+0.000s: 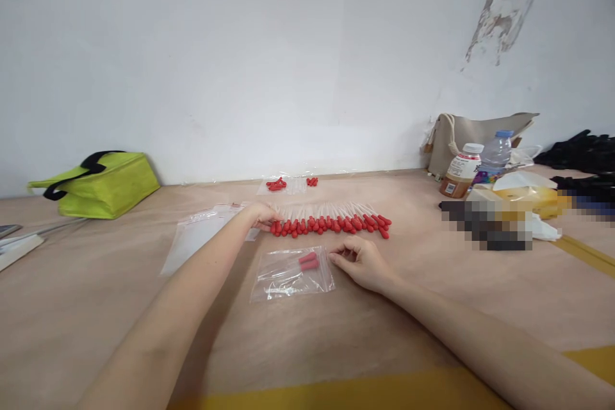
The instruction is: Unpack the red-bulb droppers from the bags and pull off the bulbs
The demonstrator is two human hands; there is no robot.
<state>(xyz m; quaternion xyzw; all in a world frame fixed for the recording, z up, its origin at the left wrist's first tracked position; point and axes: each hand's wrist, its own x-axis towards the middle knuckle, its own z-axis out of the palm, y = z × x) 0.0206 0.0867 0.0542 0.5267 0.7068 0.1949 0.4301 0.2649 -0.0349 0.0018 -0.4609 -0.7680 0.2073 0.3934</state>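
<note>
Across the table runs a row of dropper-like pieces [331, 224], with red bulb ends toward me and thin whitish stems pointing away. My left hand [262, 214] is at the row's left end, its fingers closed around the outermost piece; the fingertips are partly hidden. Nearer to me lies a clear zip bag [281, 278], flat, with two red pieces [309, 261] inside near its right end. My right hand [359, 261] rests just right of this bag, thumb and forefinger pinched together at its right edge.
Whitish plastic bags [192, 237] lie beneath my left forearm. Small red pieces [276, 184] sit on clear plastic near the wall. A lime-green bag [110, 186] stands left; a drink bottle [461, 173], a clear bottle [497, 154] and a beige bag [444, 141] stand right.
</note>
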